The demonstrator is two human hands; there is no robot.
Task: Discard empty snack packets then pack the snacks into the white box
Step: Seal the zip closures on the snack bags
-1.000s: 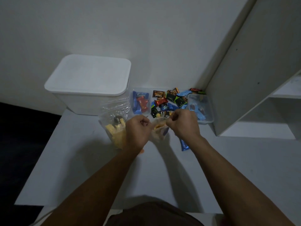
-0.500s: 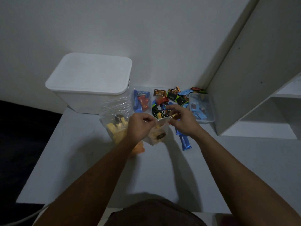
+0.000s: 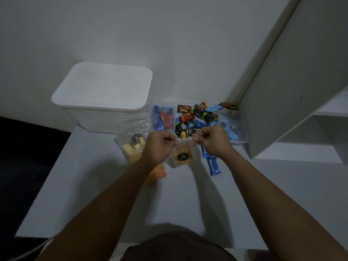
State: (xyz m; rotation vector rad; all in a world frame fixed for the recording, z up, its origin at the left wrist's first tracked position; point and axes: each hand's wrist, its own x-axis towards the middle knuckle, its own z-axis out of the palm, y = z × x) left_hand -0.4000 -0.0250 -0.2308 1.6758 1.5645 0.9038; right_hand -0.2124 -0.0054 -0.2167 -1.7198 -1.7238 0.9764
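Two bare forearms with no sleeves, watch or rings showing; left hand (image 3: 157, 147) and right hand (image 3: 212, 141) ungloved. A dark brown garment (image 3: 178, 247) fills the lower centre of the frame.

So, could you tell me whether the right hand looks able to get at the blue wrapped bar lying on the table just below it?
Probably yes, once freed. The blue wrapped bar lies uncovered on the table just below the right hand, but that hand and the left hand are both pinching the top of the small clear snack pouch.
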